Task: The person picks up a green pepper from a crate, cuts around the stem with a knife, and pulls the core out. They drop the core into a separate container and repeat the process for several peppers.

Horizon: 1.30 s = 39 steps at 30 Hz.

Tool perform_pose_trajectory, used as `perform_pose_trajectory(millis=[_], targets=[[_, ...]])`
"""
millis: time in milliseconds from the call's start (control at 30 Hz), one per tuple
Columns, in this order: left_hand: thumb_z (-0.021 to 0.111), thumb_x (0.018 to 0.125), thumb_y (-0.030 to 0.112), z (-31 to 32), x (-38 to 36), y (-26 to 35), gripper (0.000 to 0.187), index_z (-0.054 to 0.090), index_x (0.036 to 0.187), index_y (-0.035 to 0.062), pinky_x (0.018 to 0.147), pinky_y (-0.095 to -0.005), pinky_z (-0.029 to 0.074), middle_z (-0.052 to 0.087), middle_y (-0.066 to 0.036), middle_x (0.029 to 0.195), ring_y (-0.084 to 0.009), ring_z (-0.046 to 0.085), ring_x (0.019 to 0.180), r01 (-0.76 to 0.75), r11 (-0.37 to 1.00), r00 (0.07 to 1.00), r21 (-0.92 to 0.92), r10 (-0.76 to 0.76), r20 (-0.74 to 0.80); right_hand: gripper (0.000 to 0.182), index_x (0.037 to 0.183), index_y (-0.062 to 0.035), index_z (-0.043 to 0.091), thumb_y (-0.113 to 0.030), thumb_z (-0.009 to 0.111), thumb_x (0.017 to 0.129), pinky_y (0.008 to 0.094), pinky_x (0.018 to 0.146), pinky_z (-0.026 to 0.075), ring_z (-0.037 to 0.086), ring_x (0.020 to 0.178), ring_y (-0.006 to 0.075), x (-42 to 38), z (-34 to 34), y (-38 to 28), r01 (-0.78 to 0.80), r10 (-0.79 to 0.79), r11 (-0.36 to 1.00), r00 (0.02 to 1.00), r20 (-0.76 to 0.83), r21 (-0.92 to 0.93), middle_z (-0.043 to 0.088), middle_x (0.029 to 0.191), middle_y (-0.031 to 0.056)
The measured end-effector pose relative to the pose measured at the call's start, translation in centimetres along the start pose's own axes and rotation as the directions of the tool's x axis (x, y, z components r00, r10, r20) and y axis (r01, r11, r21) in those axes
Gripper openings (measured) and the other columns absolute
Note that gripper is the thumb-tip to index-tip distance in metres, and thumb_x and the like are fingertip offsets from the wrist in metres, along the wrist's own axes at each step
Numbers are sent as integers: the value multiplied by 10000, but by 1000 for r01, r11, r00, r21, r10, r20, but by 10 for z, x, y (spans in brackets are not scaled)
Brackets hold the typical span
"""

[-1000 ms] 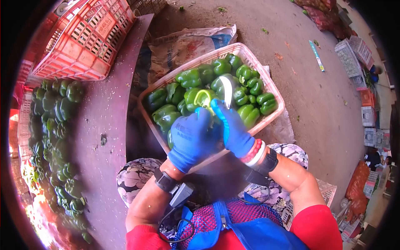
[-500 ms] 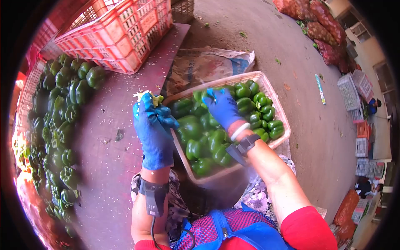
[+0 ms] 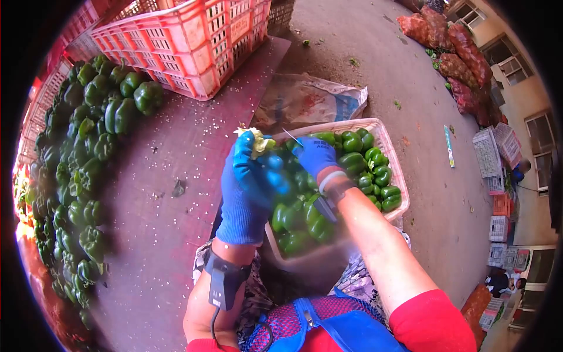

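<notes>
My left hand, in a blue glove, is closed around a pale pepper core with seeds, held up near the crate's left side. My right hand, gloved too, grips a small knife; its thin blade points up and left toward the core, and its handle is hidden in the fingers. Both hands are over or beside a pale plastic crate of green bell peppers. The peppers nearest my left hand are blurred.
A long heap of green peppers lies along the left of the seed-strewn purple table. A large pink crate stands at the table's far end, a crumpled sack beside it. Stuffed sacks, stacked crates and people are at far right.
My left hand has moved right with the core, closer to my right hand. The knife's blade now shows more clearly. The whole view has shifted slightly.
</notes>
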<state>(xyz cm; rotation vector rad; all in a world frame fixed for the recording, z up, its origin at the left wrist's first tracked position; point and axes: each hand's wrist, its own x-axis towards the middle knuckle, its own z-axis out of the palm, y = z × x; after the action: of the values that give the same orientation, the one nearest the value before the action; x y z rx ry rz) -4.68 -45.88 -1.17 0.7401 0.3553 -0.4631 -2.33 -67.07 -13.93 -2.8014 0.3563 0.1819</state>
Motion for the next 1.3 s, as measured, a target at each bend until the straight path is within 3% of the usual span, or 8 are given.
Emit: perform_pose_trajectory(millis=[167, 267, 467, 633, 733, 1000, 1133, 1300], targets=[[482, 993, 519, 2, -6, -2, 520, 685, 1016, 41, 456, -384, 386, 649, -106, 686, -211, 473, 450, 249, 955, 953, -159, -213, 217, 654, 1470, -77, 483, -390, 668, 926, 455, 906, 523, 675, 1029, 375, -27, -17, 30, 142, -129, 954, 990, -65, 263, 692, 1137, 228], [447, 1005, 523, 1, -13, -12, 544, 677, 1037, 30, 442, -369, 404, 658, -108, 677, -206, 481, 437, 262, 965, 932, -9, -251, 261, 603, 1472, -92, 488, -287, 682, 935, 400, 899, 529, 662, 995, 355, -70, -101, -4, -235, -15, 585, 954, 300, 777, 675, 1106, 205], [331, 1097, 395, 15, -31, -34, 455, 630, 1166, 59, 375, -255, 388, 584, -56, 592, -136, 480, 379, -2, 802, 925, 597, -226, 306, 357, 1214, -69, 671, -244, 727, 908, 337, 816, 540, 649, 996, 225, -121, -118, -3, 693, -564, 578, 721, -402, 432, 654, 1101, 139], [322, 1071, 537, 27, -29, -30, 627, 678, 972, 30, 419, -242, 429, 581, -59, 552, -128, 538, 428, -11, 552, 962, 834, -222, 160, 293, 1171, -24, 660, -199, 680, 937, 321, 737, 553, 676, 779, 200, -128, -105, 1, 162, -200, 392, 976, -88, 905, 688, 876, 56], [560, 1029, 383, 34, -25, -27, 390, 583, 1198, 32, 548, -245, 516, 661, -78, 839, -134, 631, 614, -33, 611, 974, 791, -156, 162, 264, 1165, -2, 660, -167, 652, 959, 274, 737, 546, 683, 825, 140, -121, -89, 14, -221, -170, -186, 967, 190, 957, 714, 958, 56], [753, 894, 121, 22, -16, -49, 474, 532, 1308, 56, 621, -253, 536, 654, -37, 994, -104, 639, 739, -131, 674, 877, 727, -263, 402, 325, 1178, -46, 656, -182, 759, 901, 269, 768, 540, 653, 858, 100, -134, -87, -3, 46, 46, 234, 997, -58, 971, 708, 965, 52], [741, 889, 94, 23, -20, -43, 426, 555, 1271, 60, 584, -241, 516, 651, -30, 952, -95, 633, 679, -204, 629, 842, 750, -278, 463, 265, 1109, -52, 700, -177, 768, 886, 305, 788, 556, 693, 894, 144, -135, -111, 8, 310, -249, 537, 947, -203, 785, 741, 977, 63], [722, 876, 75, 19, -17, -50, 305, 597, 1154, 53, 559, -234, 505, 647, -4, 819, -77, 616, 644, -499, 77, 853, 863, -135, 505, 246, 1118, -11, 705, -174, 718, 935, 277, 782, 565, 703, 875, 120, -140, -115, 9, -43, -164, 448, 978, 130, 893, 750, 973, 76]])
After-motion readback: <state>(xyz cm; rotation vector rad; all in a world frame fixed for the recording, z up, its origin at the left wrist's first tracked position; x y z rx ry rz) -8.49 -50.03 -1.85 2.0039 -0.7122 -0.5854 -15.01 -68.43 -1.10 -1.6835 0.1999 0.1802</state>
